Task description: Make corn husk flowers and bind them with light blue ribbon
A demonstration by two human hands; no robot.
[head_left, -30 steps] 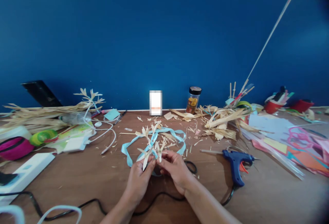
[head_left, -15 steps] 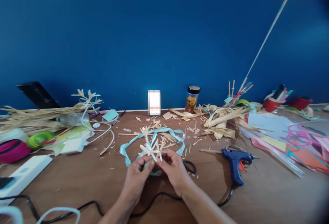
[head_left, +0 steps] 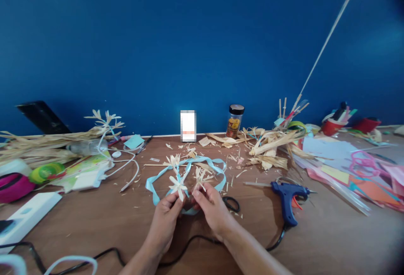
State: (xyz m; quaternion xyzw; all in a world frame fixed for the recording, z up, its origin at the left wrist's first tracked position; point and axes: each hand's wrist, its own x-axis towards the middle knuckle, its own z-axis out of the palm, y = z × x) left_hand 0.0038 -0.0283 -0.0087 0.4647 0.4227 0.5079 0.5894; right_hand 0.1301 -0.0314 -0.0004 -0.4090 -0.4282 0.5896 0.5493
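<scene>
My left hand is closed, pinching a pale husk flower with spread, pointed petals. Close beside it, my right hand pinches a second husk flower, whose petals look thinner and more bunched. The fingers hide the lower parts of both flowers. Behind the left one rises another husk flower on a light blue stem; what supports it cannot be made out. A loop of light blue ribbon lies on the table around and behind the hands. Black scissor handles show just right of my right hand.
A blue glue gun lies to the right, its black cord running under my forearms. Dried husks, a dark-lidded jar and coloured paper are farther back. On the left are a white power strip and white cable.
My hands have moved slightly apart. The two flowers, bunched together before, are now separated, one in each hand. The view has shifted a little.
</scene>
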